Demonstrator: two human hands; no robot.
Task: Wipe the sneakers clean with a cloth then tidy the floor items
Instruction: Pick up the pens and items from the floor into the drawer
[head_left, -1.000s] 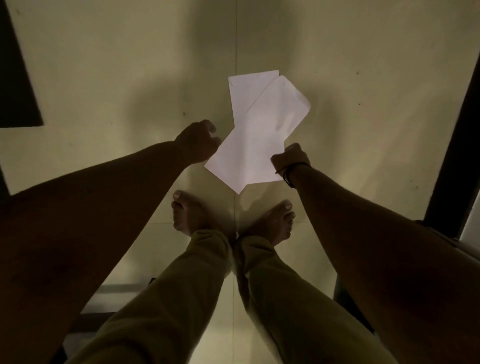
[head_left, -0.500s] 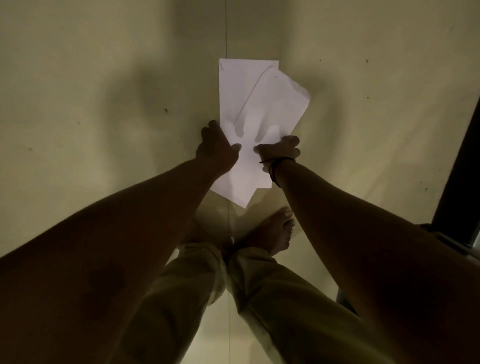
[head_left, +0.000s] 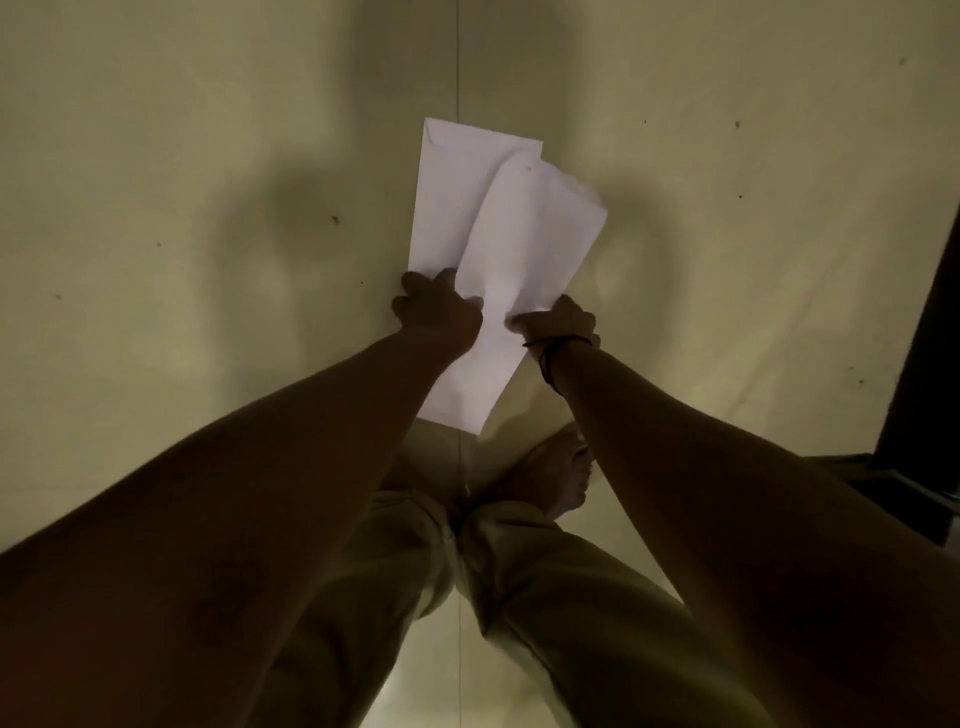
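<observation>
Held above the tiled floor (head_left: 156, 156): two white envelopes (head_left: 498, 249), overlapping, your left hand (head_left: 439, 312) and right hand (head_left: 558, 325) each curled around their near ends.

Envelopes (head_left: 498, 270) above floor (head_left: 208, 156); feet (head_left: 556, 478) behind.

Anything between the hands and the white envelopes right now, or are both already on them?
Nothing visible stands between them. The left hand and the right hand both grip the two overlapping white envelopes directly, holding them above the floor. Where they go next is not in view.
</observation>
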